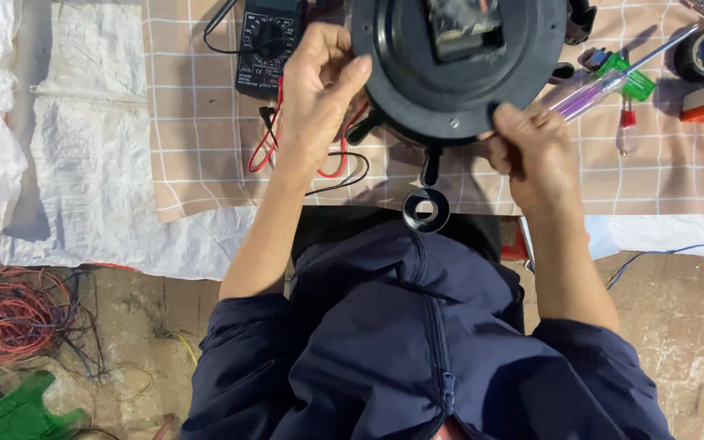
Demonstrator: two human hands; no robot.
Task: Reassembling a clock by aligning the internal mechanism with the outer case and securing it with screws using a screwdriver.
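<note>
Black round housing (450, 73) is held above the checked cloth's (197, 122) near edge, left hand (315, 90) and right hand (531, 147) fingers gripping its rim; multimeter (266, 45) lies beside the left.

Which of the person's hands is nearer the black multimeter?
Left. The left hand grips the round black disc right beside the multimeter; the right hand holds the disc's far lower edge.

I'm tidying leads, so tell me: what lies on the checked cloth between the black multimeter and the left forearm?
In the head view, looped red and black test leads lie between the black multimeter and the left forearm.
</note>
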